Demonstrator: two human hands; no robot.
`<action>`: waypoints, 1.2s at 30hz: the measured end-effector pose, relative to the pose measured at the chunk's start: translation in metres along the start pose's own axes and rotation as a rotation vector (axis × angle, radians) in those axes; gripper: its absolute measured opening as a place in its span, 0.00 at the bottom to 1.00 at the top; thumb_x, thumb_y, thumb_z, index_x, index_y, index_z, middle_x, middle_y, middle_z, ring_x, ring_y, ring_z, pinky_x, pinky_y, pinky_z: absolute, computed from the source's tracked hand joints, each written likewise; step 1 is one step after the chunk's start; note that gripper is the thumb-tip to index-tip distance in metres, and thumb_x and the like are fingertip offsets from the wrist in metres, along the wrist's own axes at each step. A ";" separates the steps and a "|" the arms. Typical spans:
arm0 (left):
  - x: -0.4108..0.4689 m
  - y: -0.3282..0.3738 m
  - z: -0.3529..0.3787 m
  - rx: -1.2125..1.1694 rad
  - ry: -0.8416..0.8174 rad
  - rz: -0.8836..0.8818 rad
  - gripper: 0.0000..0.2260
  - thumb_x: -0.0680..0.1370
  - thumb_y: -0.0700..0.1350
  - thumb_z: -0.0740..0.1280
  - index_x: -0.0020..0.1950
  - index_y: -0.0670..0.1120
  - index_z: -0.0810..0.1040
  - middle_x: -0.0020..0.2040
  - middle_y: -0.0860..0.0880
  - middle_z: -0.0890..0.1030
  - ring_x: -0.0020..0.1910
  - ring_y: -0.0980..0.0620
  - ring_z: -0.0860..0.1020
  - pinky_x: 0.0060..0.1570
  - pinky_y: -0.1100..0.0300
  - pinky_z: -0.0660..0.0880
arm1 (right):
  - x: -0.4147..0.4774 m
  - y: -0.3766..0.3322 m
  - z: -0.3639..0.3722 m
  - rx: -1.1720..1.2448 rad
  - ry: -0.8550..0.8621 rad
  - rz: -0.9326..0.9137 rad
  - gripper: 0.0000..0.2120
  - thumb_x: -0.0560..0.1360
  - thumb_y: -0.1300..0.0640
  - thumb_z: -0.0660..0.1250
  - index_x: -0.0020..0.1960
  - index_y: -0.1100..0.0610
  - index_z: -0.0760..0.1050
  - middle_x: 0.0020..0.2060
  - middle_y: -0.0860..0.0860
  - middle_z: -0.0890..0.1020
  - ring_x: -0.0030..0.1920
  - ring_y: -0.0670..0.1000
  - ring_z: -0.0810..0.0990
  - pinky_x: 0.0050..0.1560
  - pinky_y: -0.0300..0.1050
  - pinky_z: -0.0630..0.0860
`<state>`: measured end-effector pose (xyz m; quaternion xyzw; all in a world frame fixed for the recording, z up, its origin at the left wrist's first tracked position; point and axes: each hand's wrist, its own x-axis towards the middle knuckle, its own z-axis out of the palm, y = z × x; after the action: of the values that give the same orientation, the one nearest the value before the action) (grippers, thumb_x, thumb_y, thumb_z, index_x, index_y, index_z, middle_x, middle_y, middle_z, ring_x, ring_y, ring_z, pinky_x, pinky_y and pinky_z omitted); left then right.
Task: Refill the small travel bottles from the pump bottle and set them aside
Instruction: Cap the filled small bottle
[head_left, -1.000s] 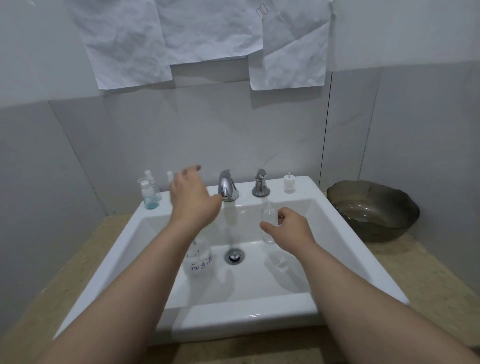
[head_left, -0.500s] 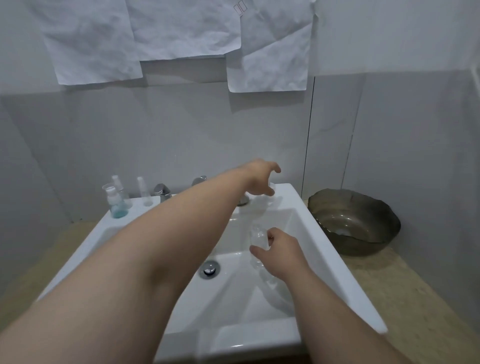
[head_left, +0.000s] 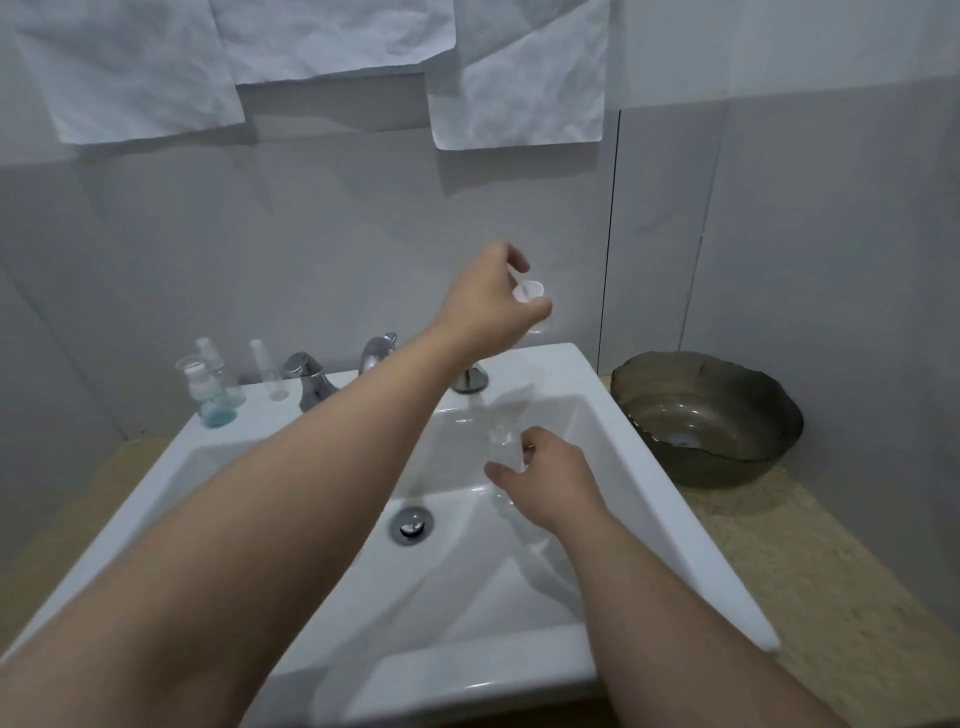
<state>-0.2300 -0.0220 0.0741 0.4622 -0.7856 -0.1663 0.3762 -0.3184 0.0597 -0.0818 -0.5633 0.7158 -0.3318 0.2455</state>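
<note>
Small travel bottles (head_left: 210, 400) stand on the sink (head_left: 249, 415) ledge at ten o'clock from the drain (head_left: 410, 525), one of them holding blue liquid. The left hand (head_left: 488, 306), held high at one o'clock, has its fingers curled narrowly and pinches what looks like a white cap (head_left: 529, 291), though blur makes that uncertain. At two o'clock the right hand (head_left: 548, 478) grips a clear bottle (head_left: 503, 447) upright over the basin. The pump bottle is out of sight. I judge this to be the capping step. Next, the cap would need lowering onto the bottle's neck, aligning and twisting before the bottle is set aside.
</note>
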 end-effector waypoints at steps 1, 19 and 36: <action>-0.016 0.004 -0.013 -0.070 0.066 -0.014 0.17 0.73 0.48 0.74 0.59 0.49 0.73 0.44 0.52 0.77 0.41 0.54 0.78 0.35 0.62 0.70 | -0.001 -0.002 0.000 -0.001 -0.006 -0.002 0.24 0.76 0.41 0.72 0.65 0.54 0.75 0.58 0.50 0.81 0.56 0.54 0.80 0.53 0.48 0.77; -0.165 -0.099 -0.021 -0.219 0.055 -0.215 0.10 0.72 0.47 0.80 0.50 0.52 0.83 0.38 0.58 0.80 0.34 0.64 0.74 0.39 0.70 0.68 | -0.018 -0.004 0.007 -0.063 -0.178 -0.131 0.19 0.73 0.44 0.77 0.59 0.51 0.78 0.55 0.45 0.82 0.57 0.48 0.81 0.56 0.45 0.77; -0.161 -0.105 -0.014 -0.155 0.029 -0.175 0.10 0.72 0.49 0.80 0.51 0.52 0.85 0.40 0.56 0.78 0.33 0.62 0.73 0.37 0.72 0.68 | -0.015 -0.002 0.018 -0.022 -0.301 -0.201 0.19 0.70 0.46 0.79 0.58 0.46 0.81 0.53 0.43 0.84 0.56 0.44 0.82 0.59 0.48 0.80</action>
<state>-0.1102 0.0619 -0.0507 0.5009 -0.7214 -0.2519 0.4064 -0.3003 0.0699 -0.0928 -0.6781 0.6146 -0.2586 0.3093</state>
